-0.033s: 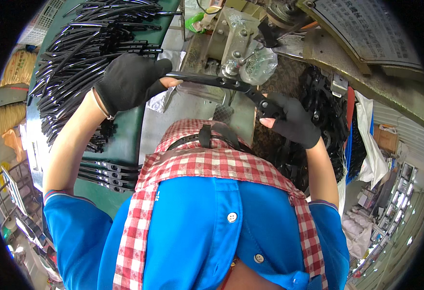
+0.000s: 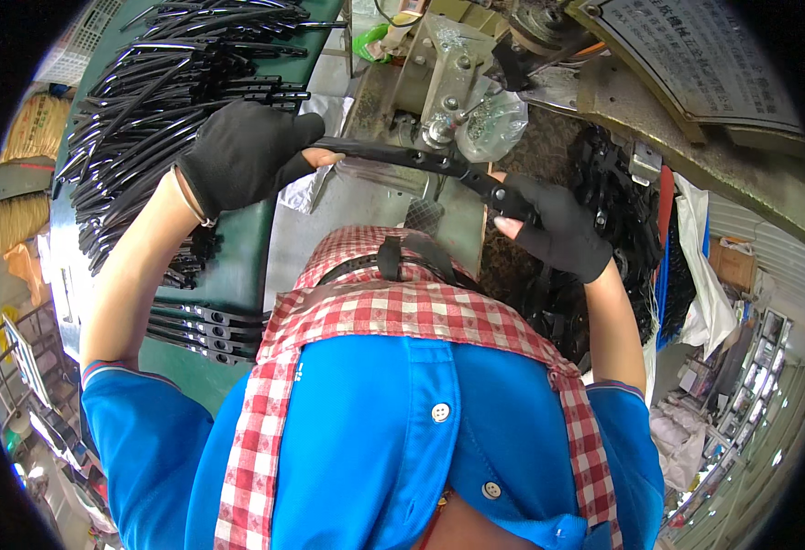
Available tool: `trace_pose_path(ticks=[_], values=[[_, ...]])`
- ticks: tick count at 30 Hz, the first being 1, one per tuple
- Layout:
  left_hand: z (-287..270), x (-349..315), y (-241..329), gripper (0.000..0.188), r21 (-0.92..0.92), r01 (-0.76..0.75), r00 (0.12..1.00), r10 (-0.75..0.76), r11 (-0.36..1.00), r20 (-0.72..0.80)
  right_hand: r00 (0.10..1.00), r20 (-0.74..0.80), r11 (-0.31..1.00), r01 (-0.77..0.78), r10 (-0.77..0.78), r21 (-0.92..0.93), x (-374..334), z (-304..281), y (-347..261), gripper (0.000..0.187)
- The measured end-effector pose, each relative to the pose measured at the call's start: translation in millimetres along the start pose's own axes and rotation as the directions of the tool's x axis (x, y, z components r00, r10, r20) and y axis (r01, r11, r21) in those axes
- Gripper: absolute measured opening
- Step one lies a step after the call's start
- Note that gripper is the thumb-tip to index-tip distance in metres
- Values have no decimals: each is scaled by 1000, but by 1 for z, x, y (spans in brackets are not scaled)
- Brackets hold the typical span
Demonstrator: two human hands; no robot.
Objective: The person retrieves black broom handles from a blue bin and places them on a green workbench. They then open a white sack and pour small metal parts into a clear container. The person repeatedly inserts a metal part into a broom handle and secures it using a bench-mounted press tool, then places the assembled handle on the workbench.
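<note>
Currently, both hands are clamped on one black perforated metal bar (image 2: 386,150), well apart from each other. The left hand (image 2: 248,154), in a black glove with the thumb tip bare, encloses the plain end. The right hand (image 2: 554,225), similarly gloved, grips the opposite, wider bracket end, with the thumb at the near side. The bar spans the gap between the hands and slopes toward the body from left to right; its visible holes lie nearer the right hand.

Beside and beyond the left hand, a pile of black tubular bars (image 2: 137,115) covers part of a green tabletop (image 2: 245,261). Nearer the body than that hand, a row of black bars (image 2: 217,332) lies side by side. Beyond the gap between the hands sits a clear plastic bag (image 2: 496,128) of small pieces. Black metal parts (image 2: 627,229) are heaped to the right of the right hand.
</note>
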State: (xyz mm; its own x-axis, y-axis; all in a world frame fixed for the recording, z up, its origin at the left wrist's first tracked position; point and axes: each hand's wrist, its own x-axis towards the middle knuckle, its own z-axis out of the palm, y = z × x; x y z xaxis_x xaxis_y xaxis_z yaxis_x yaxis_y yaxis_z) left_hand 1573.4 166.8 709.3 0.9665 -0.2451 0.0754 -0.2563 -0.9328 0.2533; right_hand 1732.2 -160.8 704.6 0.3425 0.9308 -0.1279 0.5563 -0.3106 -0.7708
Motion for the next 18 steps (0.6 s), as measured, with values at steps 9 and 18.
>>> trace_pose_path(ticks=[9,18], values=[[0,5,2,46,156,11,1000,-7,988,-23,994,10,953,-105,112,-284,21,0,-24,35],[6,18,-3,45,130,-39,995,51,991,-89,985,-171,841,-105,14,-531,30,-2,-34,38]])
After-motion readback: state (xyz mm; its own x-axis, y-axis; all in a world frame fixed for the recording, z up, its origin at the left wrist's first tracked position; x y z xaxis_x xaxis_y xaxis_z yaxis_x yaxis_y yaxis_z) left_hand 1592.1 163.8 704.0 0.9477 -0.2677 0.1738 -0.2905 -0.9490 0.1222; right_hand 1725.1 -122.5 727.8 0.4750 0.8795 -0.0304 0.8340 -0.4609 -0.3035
